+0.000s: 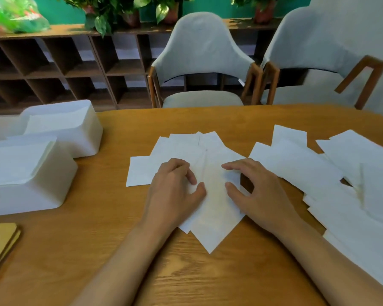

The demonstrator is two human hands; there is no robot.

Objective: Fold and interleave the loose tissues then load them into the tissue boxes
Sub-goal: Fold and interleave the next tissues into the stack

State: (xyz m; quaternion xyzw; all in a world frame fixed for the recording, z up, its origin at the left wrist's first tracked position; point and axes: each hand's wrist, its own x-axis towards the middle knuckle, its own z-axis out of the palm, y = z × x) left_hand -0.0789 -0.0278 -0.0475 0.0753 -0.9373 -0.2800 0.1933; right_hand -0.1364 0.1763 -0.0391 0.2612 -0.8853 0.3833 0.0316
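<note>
Head view | left hand [173,186] curled over fanned tissues [210,219], grip unclear | right hand [260,192] unclenched, touching them | side pile [341,208] cropped

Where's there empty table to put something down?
Bare wood lies between the tissue boxes and the fanned tissues, along the far edge of the table by the chairs, and nearer you, beside the wooden board. The right side is crowded with loose tissues, and the boxes fill the left edge.
</note>
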